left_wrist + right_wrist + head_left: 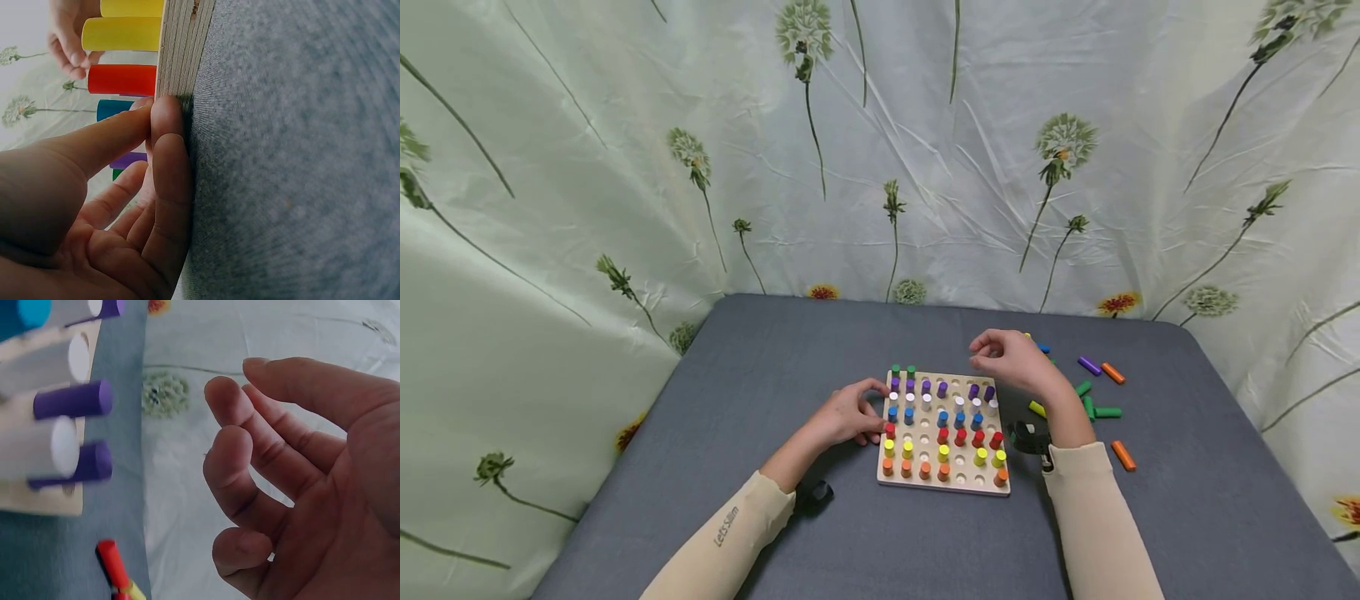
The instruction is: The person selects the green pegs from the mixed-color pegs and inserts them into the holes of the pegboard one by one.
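Observation:
A square wooden pegboard (pixel 925 429) lies flat, with rows of green, purple, white, blue, red, yellow and orange pegs standing in it and some holes bare. At its left edge, my left hand (pixel 847 412) holds the board's side. The left wrist view shows its fingertips against the wooden edge (pixel 181 50), close to a red peg (pixel 122 79). Raised over the board's far right corner is my right hand (pixel 1015 362). Its fingers are loosely bent with nothing between them, as the right wrist view also shows (pixel 300 450).
Loose pegs lie on the grey table to the right of the board, among them a purple peg (pixel 1089 365), orange pegs (pixel 1123 455) and several green ones (pixel 1107 412). Some are partly hidden behind the right hand. A flower-printed curtain (pixel 880 150) hangs along the table's far side.

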`<state>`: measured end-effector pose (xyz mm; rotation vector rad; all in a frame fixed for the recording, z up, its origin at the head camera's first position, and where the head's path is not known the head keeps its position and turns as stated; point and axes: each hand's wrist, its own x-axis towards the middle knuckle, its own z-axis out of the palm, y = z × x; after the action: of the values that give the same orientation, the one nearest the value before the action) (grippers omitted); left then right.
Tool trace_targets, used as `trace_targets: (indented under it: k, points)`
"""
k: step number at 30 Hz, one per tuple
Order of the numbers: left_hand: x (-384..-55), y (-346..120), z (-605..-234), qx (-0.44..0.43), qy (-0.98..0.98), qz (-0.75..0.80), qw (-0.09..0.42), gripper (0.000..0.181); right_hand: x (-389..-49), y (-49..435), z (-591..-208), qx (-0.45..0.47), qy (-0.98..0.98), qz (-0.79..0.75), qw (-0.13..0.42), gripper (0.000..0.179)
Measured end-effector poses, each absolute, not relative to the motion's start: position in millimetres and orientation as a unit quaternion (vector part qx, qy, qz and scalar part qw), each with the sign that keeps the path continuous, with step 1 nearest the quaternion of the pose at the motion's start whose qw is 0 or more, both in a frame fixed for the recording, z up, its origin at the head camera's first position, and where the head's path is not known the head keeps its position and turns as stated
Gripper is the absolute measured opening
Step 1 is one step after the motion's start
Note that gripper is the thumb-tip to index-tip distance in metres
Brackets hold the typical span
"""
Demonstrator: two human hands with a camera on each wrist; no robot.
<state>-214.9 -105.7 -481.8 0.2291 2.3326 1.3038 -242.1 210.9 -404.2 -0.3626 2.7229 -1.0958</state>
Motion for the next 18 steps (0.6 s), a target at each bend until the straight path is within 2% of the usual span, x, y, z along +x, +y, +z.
trace_targets:
  k: [18]
  points:
    - [-213.8, -105.8, -479.4, 0.085, 0.838, 0.488, 0.230, 0.045, -236.7, 264.0, -401.1, -0.040, 0.920, -0.384, 0.062, 0.035]
